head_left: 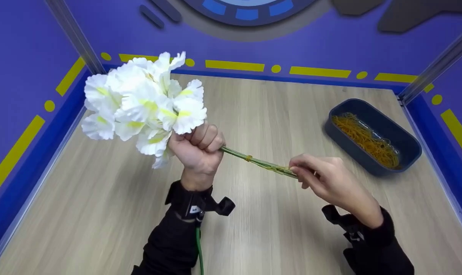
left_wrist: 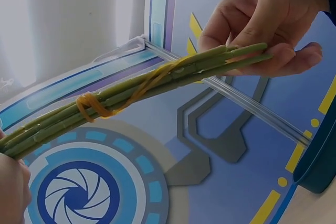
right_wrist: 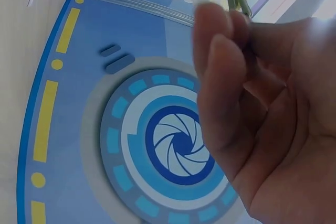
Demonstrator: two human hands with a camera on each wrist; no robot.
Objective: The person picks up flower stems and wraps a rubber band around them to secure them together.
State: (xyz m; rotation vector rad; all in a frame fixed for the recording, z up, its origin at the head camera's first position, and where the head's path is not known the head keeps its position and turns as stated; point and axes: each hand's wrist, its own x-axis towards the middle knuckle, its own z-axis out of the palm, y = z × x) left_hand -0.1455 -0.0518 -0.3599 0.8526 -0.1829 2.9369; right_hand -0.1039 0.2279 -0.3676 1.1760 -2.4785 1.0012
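Purple-blue walls (head_left: 246, 49), marked with yellow dashes and dots, are set behind the tub (head_left: 345, 150) and to either side of it. Beneath the tub a pale, wood-grained counter (head_left: 261, 236) is spread. Well to the left of the tub, the white flowers (head_left: 139, 103) are held above the counter, their petals tinged with yellow. The tub itself is dark, and is set at a slant. To its left, just under the blooms, the left hand (head_left: 198, 147) is clamped on the green stems (head_left: 236, 154), which are pointed towards the tub. Nearer to the tub, the ends of the stems are pinched by the right hand (head_left: 326, 177), thumb and fingertips together. Inside the tub, a tangle of yellow elastics (head_left: 364, 139) is held. Left of the tub, between the two hands, one band (left_wrist: 89, 106) is wound round the stems — a loop of it is stretched along them towards the right hand; whether its end is pinched too cannot be told.
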